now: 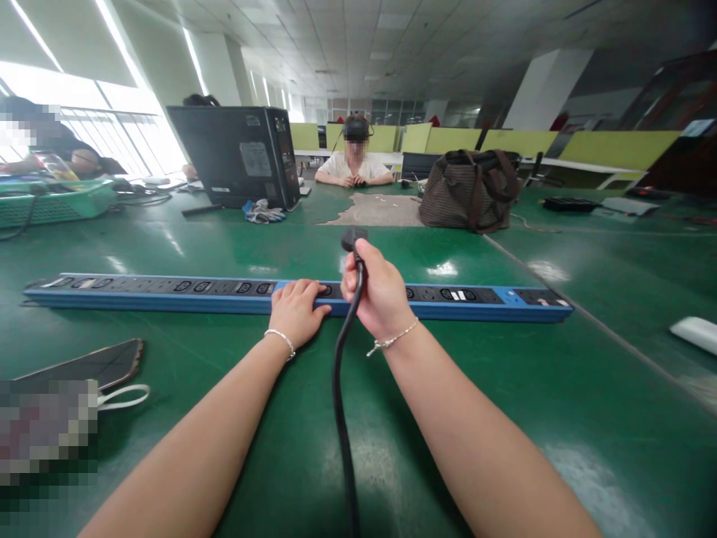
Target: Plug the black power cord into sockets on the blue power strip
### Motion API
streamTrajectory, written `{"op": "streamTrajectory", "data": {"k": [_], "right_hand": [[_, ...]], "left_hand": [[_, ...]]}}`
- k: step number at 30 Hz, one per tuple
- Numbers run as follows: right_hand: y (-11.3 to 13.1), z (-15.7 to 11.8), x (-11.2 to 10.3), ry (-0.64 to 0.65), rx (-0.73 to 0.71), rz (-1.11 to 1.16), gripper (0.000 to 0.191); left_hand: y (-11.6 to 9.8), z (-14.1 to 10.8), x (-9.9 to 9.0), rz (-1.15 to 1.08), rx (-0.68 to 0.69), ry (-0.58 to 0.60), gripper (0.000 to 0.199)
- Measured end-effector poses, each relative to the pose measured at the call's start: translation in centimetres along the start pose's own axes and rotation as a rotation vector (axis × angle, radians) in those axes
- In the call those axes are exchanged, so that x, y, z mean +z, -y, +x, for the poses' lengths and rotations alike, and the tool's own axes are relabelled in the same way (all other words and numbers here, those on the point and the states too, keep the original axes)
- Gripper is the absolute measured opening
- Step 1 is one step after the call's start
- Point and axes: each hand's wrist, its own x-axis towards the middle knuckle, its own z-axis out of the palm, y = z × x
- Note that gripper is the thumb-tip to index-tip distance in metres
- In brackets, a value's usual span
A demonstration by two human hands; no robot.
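Note:
A long blue-and-black power strip (246, 305) lies across the green table, its sockets facing up. My left hand (296, 310) rests on the middle of the strip, fingers laid over the top and thumb out to the right near the front edge. My right hand (376, 288) is closed around a black power plug (352, 238), held up in front of the strip. From the plug a thick black cable (339, 381) hangs down toward me. The plug's prongs cannot be made out.
A phone (89, 364) and a blurred object with a white loop (124, 397) lie at left. Farther back stand a green basket (61, 202), a black computer case (232, 157), gloves (263, 212) and a brown bag (470, 190). A person (355, 164) sits opposite. A white object (694, 329) lies at right.

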Motion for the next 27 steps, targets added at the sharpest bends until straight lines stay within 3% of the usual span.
{"op": "streamTrajectory", "data": {"k": [3, 7, 12, 15, 18, 27], "right_hand": [[1.4, 0.4, -1.3, -0.197, 0.081, -0.033, 0.037], [3.9, -0.2, -5.0, -0.373, 0.243, -0.128, 0.034], [7.5, -2.1, -10.8, -0.422, 0.441, -0.195, 0.037], [7.8, -2.5, -13.1, -0.432, 0.498, -0.179, 0.038], [6.9, -2.2, -13.7, -0.44, 0.499, -0.203, 0.037], [5.6, -1.8, -12.2, -0.54, 0.429, -0.342, 0.036]], "left_hand": [[0.1, 0.0, 0.2, -0.003, -0.007, -0.02, 0.037], [0.3, 0.1, 0.4, -0.022, -0.003, -0.018, 0.038], [0.3, 0.1, 0.4, -0.048, -0.001, -0.022, 0.036], [0.3, 0.1, 0.4, -0.055, -0.01, -0.011, 0.036], [0.3, 0.1, 0.3, -0.055, -0.015, -0.006, 0.037], [0.2, 0.2, 0.2, -0.053, -0.025, 0.01, 0.037]]}}
